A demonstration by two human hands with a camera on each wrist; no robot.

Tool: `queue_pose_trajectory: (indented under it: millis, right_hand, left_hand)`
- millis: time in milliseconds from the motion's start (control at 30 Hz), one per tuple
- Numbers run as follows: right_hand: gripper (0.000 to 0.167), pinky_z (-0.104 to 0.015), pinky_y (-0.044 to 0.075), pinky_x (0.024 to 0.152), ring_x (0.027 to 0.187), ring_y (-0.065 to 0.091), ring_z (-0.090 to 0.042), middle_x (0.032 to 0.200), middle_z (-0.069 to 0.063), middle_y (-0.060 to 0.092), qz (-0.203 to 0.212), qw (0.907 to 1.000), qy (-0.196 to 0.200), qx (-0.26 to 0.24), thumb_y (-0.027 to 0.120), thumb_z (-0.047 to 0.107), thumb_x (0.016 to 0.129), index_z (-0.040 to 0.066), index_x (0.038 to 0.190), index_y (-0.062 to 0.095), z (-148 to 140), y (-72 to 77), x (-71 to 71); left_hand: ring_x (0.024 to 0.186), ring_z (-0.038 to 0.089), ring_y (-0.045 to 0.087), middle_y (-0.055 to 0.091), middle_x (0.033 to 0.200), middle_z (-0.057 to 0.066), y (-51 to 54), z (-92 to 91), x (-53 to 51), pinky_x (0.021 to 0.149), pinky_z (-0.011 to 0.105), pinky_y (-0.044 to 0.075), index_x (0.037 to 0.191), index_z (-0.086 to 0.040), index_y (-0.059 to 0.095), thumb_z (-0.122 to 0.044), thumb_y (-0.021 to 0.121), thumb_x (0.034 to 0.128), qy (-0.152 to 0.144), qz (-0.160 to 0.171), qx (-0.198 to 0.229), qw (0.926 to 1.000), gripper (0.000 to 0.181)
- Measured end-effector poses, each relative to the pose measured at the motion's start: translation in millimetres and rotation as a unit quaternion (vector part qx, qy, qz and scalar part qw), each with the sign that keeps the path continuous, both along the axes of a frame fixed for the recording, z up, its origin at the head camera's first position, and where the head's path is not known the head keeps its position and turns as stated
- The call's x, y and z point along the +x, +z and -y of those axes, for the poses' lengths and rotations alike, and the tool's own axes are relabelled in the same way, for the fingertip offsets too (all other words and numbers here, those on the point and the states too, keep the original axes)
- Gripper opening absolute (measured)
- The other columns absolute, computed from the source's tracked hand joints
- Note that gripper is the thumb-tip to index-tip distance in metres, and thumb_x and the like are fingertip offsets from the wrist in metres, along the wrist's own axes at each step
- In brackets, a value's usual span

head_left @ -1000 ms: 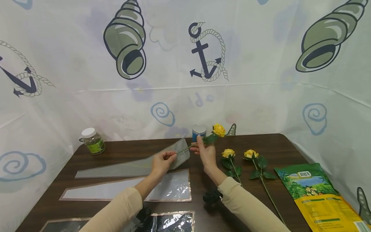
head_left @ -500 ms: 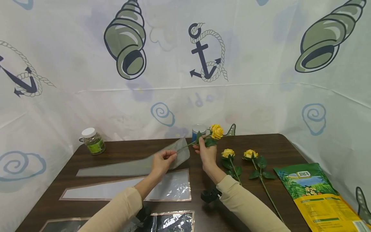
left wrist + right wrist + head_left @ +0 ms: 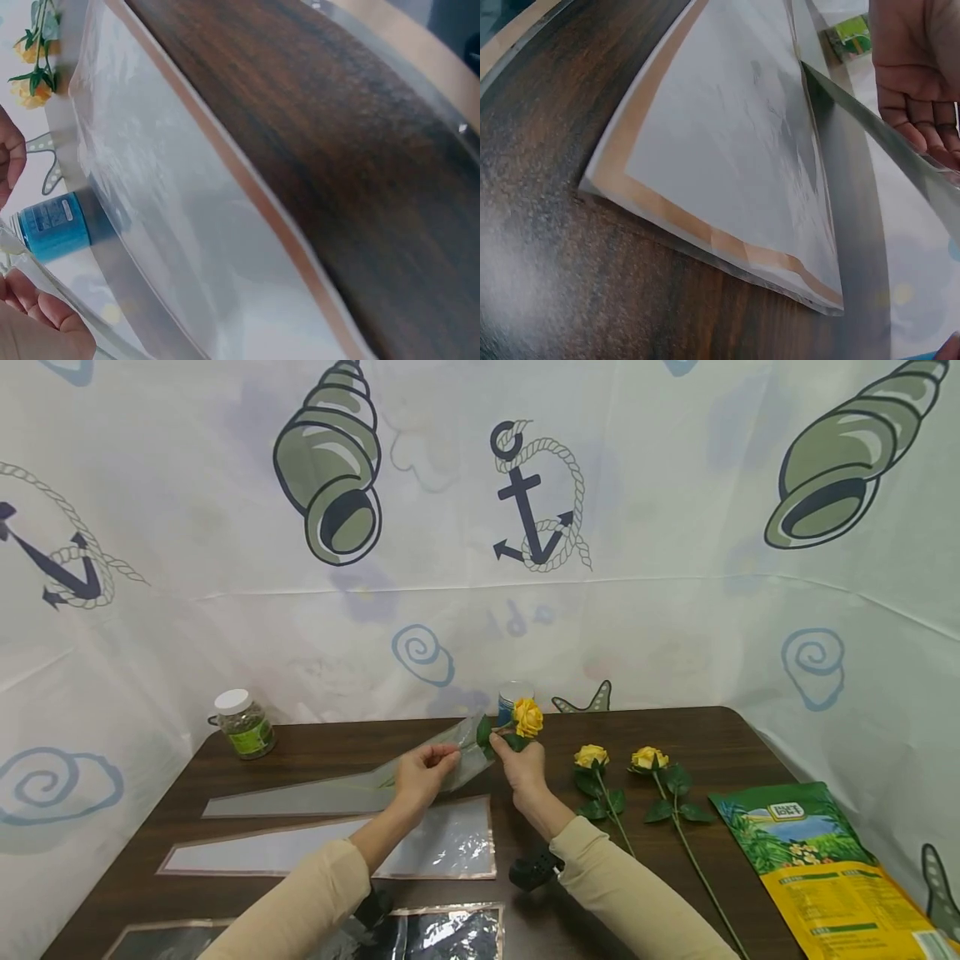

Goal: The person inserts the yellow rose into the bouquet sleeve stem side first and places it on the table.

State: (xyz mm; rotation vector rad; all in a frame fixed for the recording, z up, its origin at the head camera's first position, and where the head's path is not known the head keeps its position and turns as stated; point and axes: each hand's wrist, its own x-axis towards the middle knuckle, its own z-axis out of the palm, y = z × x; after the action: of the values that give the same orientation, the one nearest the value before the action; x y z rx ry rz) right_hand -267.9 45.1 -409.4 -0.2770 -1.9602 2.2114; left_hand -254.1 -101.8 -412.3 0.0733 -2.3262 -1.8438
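Note:
My left hand [image 3: 423, 774] pinches the wide open end of a clear tapered flower sleeve [image 3: 300, 797], its mouth raised off the table. In the left wrist view that left hand [image 3: 45, 326] shows at the lower left edge. A yellow rose [image 3: 528, 717] with green leaves is held just under its bloom by my right hand [image 3: 525, 770]. Its stem runs down inside the sleeve; the bloom stays outside the mouth. The right wrist view shows the left hand [image 3: 922, 90] at the sleeve's edge. Only a bit of the right hand [image 3: 951, 349] appears there.
Two more yellow roses [image 3: 592, 757] lie to the right, beside a green and yellow bag [image 3: 817, 860]. Nearer me lie a second sleeve [image 3: 442, 839] with a pinkish border and another shiny one [image 3: 457, 935]. A blue can [image 3: 506, 708] and a lidded jar [image 3: 246, 727] stand at the back.
My right hand has moved left and slightly down with the rose, sliding its stem deeper into the sleeve. The left hand has stayed at the sleeve's mouth.

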Motion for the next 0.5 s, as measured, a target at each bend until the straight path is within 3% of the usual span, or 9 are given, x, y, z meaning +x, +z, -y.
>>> queue_pose_trajectory:
  millis: [167, 333, 500]
  right_hand:
    - [0.025, -0.024, 0.045, 0.073, 0.077, 0.053, -0.005, 0.092, -0.002, 0.067, -0.006, 0.9994, -0.009, -0.033, 0.066, 0.009, 0.087, -0.006, 0.107, 0.064, -0.3, -4.2, -3.1]
    - [0.024, -0.025, 0.043, 0.068, 0.072, 0.048, -0.008, 0.081, 0.002, 0.056, 0.018, 0.9997, 0.003, -0.017, 0.067, 0.011, 0.086, -0.005, 0.104, 0.059, -0.9, -5.6, -3.5]
    - [0.030, -0.026, 0.045, 0.072, 0.075, 0.053, -0.006, 0.088, 0.003, 0.063, 0.007, 0.9988, 0.023, -0.043, 0.067, 0.016, 0.087, -0.003, 0.110, 0.060, -2.2, -3.0, -3.8]
  left_hand:
    - [0.069, 0.004, 0.055, 0.070, 0.091, 0.016, -1.5, -0.3, 1.0, 0.060, 0.013, 0.044, 0.095, 0.005, 0.069, -0.005, 0.070, 0.0833, 0.003, -0.017, 0.016, 0.9997, 0.016]
    - [0.071, 0.004, 0.057, 0.070, 0.094, 0.014, -2.7, -0.5, 1.0, 0.062, 0.013, 0.045, 0.097, 0.005, 0.068, -0.007, 0.070, 0.0838, -0.005, -0.014, 0.028, 0.9995, 0.018]
    - [0.070, 0.004, 0.056, 0.070, 0.091, 0.013, -3.1, -1.3, 0.9, 0.061, 0.014, 0.045, 0.097, 0.005, 0.068, -0.008, 0.070, 0.0837, -0.007, -0.012, 0.027, 0.9995, 0.018]
